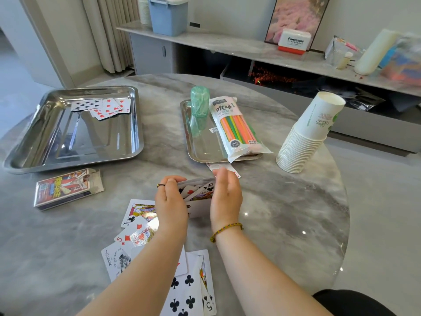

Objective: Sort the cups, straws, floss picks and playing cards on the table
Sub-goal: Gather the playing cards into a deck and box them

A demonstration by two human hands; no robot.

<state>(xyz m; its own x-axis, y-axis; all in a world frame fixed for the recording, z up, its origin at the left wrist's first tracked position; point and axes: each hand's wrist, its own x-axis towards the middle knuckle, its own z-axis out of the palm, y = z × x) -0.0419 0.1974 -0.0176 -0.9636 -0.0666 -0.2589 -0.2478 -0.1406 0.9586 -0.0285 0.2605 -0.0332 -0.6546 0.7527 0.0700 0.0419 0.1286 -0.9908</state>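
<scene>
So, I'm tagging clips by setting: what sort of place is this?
Probably a home living or dining room: a round marble table, a low sideboard with a framed flower picture and a lidded blue bin, and curtains behind.

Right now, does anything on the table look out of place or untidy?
Yes. Loose playing cards lie scattered and overlapping at the near edge, one card sits apart by the small tray, the straw pack overhangs that tray's rim, and the cup stack leans.

Cups [305, 137] right of straws [237, 128]
</scene>
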